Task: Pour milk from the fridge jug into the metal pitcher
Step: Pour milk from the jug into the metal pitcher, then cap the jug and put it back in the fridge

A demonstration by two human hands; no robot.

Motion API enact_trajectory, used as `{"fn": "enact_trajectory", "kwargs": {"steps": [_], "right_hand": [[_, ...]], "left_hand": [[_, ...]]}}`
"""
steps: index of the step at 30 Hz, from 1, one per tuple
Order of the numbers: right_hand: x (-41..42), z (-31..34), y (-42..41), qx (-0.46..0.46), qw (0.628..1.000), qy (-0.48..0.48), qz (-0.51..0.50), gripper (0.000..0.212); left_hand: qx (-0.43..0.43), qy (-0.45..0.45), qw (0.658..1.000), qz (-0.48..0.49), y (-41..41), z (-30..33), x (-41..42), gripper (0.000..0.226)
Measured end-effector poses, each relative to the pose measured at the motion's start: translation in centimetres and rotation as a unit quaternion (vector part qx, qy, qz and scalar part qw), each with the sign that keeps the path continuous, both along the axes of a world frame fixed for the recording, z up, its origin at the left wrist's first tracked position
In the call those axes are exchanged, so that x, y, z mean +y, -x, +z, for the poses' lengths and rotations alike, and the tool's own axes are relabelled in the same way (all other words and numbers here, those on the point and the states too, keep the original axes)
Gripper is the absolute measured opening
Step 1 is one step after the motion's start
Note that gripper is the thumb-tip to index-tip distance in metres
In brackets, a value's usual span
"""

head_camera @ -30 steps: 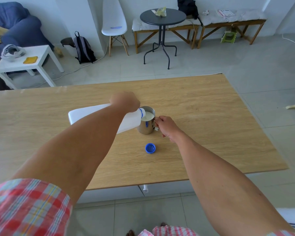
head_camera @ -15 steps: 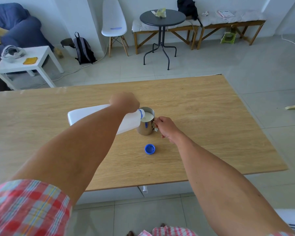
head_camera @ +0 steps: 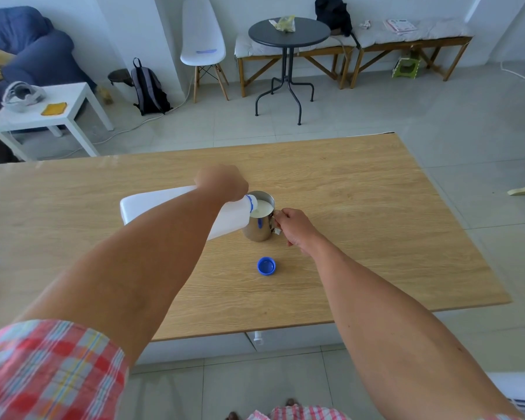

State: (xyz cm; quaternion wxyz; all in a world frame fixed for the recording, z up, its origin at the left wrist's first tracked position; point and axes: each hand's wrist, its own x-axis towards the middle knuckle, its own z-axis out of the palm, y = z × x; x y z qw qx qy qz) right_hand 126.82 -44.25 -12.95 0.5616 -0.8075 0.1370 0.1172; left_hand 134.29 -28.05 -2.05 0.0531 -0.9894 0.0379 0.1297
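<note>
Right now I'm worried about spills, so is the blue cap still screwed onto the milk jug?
No: the blue cap lies on the wooden table near the metal pitcher, while the milk jug is tipped over the pitcher.

Beyond the fingers, past the far edge of the light wooden bench, a round dark metal side table carries a crumpled yellowish bag, with a white moulded chair on wooden legs to its left and a long cushioned wooden seat behind it. Further left of the fingers a dark backpack leans at the wall, near a low white square table holding a white headset and a yellow cloth. A blue upholstered sofa fills the far left corner on the grey tiled floor.
</note>
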Motion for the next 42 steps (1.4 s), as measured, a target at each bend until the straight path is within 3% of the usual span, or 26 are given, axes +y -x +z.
{"fn": "enact_trajectory", "kwargs": {"steps": [4,9,19,23,26,28,32,36,42], "right_hand": [[0.0,0.1,0.0,0.0,1.0,-0.004,-0.004,0.037],[0.3,-0.2,0.2,-0.011,0.999,-0.012,-0.035,0.035],[2.3,-0.8,3.3,-0.051,0.979,0.05,-0.19,0.03],[2.8,-1.7,5.7,0.005,0.992,0.098,-0.076,0.03],[3.5,-2.8,7.0,0.053,0.978,0.19,0.059,0.068],[4.0,-3.5,7.6,0.063,0.966,0.234,0.088,0.079],[4.8,-4.0,7.9,0.03,0.951,0.285,0.114,0.043],[5.7,-2.4,8.0,-0.014,0.977,0.205,0.054,0.027],[7.6,4.6,6.1,-0.156,0.985,0.031,-0.062,0.036]], "left_hand": [[-0.003,0.018,1.0,0.003,0.3,0.0,0.2,0.023],[0.006,0.108,0.992,0.065,1.0,-0.7,1.9,0.026],[-0.016,0.301,0.936,0.183,3.9,-2.4,5.6,0.036],[-0.045,0.372,0.901,0.22,4.4,-1.9,7.5,0.037],[-0.076,0.429,0.868,0.239,4.9,-1.5,8.9,0.037],[-0.092,0.474,0.838,0.253,5.4,-1.5,9.8,0.036],[-0.121,0.576,0.763,0.269,6.6,-2.2,11.2,0.035],[-0.141,0.64,0.712,0.252,7.9,-2.8,11.8,0.036],[-0.151,0.68,0.672,0.251,9.4,-4.1,12.4,0.046]]}}
